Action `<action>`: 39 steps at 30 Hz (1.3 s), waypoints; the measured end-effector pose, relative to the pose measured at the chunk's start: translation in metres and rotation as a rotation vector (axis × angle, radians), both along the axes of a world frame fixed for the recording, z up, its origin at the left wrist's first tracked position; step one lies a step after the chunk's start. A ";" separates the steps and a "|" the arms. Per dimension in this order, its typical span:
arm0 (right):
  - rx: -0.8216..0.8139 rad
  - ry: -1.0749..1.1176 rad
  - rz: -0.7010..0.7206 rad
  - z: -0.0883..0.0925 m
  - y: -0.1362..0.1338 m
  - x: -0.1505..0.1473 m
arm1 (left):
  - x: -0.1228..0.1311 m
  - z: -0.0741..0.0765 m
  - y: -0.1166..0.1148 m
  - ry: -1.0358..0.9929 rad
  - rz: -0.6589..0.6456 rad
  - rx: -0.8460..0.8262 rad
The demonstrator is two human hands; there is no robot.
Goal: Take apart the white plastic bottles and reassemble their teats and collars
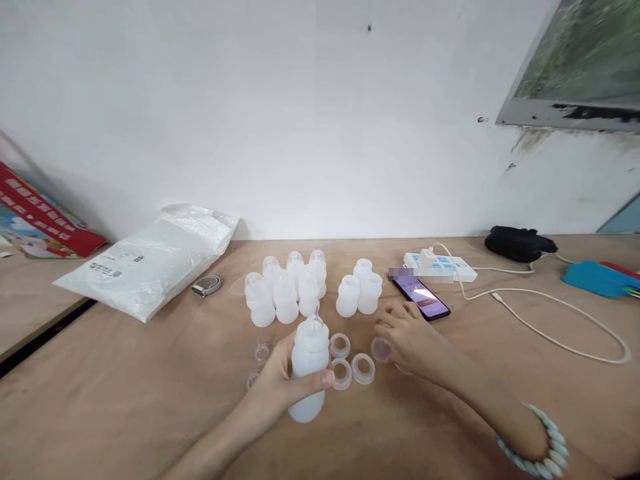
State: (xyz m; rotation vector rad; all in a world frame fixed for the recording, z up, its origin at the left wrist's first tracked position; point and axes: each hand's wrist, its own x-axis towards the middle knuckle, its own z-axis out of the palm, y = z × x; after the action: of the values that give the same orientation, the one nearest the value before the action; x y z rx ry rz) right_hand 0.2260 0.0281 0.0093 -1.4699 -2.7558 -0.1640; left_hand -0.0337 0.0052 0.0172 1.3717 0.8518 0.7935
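My left hand is wrapped around a white baby bottle with a clear nipple on top, held upright. Over the table's right side, my right hand curls its fingers and thumb at a clear cap; part of another clear piece shows under the palm. Between the hands lie three translucent rings. Left of the held bottle are clear nipples, one partly behind my left hand. Farther back stand several bottles fitted with clear tops and three open bottles.
A white plastic bag and a coiled watch-like band lie at the left, near a red printed box. Behind my right hand are a phone, a power strip with a looping white cable, and a black case.
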 end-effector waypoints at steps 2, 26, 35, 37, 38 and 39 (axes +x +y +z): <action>0.007 0.005 -0.001 0.005 0.000 0.002 | 0.001 -0.002 0.004 0.048 0.047 0.054; -0.432 0.882 0.369 0.044 -0.012 -0.034 | 0.017 -0.004 -0.002 -0.200 -0.494 -0.160; -0.403 0.911 0.073 0.044 -0.021 -0.038 | 0.021 0.005 0.004 -0.140 -0.308 -0.015; -0.380 0.907 -0.048 0.045 -0.028 -0.051 | 0.026 0.005 0.004 -0.132 -0.293 -0.012; -0.367 0.905 -0.089 0.046 -0.030 -0.055 | 0.026 0.003 0.004 -0.125 -0.290 -0.012; -0.358 0.915 -0.099 0.048 -0.030 -0.056 | 0.026 0.002 0.004 -0.120 -0.285 -0.014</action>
State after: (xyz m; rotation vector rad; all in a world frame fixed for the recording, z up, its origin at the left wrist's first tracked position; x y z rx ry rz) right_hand 0.1698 -0.0023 0.0570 -1.2675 -2.0063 0.8227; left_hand -0.0076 0.0096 0.0188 1.3815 0.5523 0.6400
